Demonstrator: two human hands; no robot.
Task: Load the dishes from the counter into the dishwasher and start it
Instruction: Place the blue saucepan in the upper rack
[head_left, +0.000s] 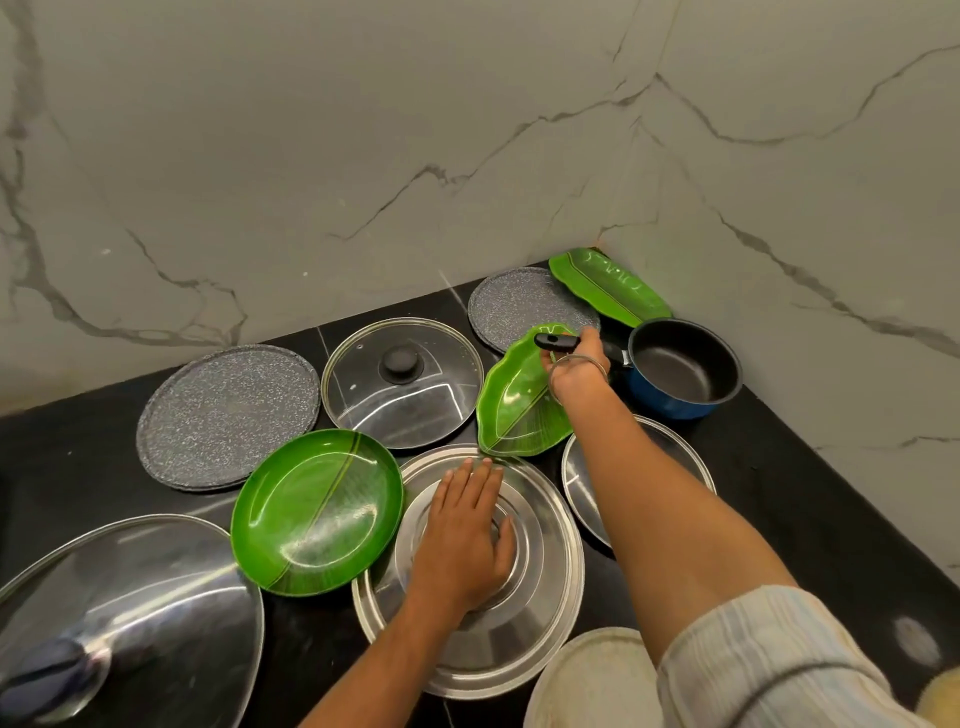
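Head view: right hand hides the saucepan handle's middle.

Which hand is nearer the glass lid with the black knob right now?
Left. The left hand rests on the steel lid just in front of the glass lid; the right hand grips the saucepan handle farther off to its right.

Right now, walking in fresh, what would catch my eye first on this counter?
Probably the bright green leaf-patterned dishes against the black counter: a round green plate near the front, a leaf-shaped dish in the middle, another leaf dish in the far corner. Next, the right hand gripping the black handle of a blue saucepan at the back right, while the left hand rests on a big steel lid.
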